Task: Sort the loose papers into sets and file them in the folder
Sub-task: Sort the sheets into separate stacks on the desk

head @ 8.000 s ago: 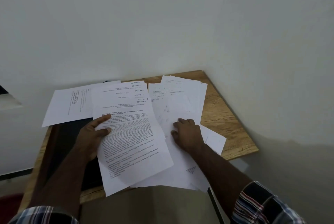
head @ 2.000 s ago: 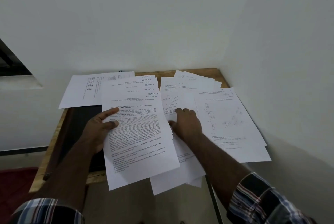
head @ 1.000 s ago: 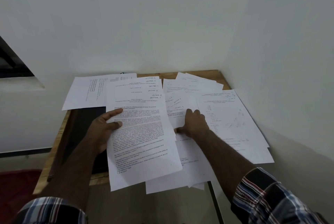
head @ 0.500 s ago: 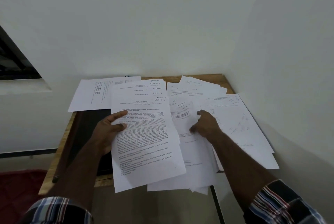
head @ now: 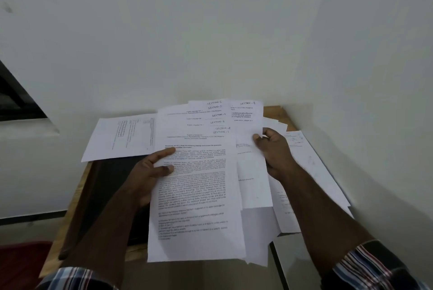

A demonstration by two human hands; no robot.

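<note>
A single head-worn, wide-angle view looks forward and steeply down from above the person's own forearms into a room corner, with the white walls (head: 210, 32) filling the upper half. It sits close over a small wooden table (head: 278, 111) pushed into that corner, near enough that handwritten section labels on the fanned stack of papers (head: 196, 196) can be read. The left hand (head: 147, 177) and right hand (head: 274, 149) enter from the bottom edge, plaid cuffs cropped at the lower corners; no second view shares the scene.
</note>
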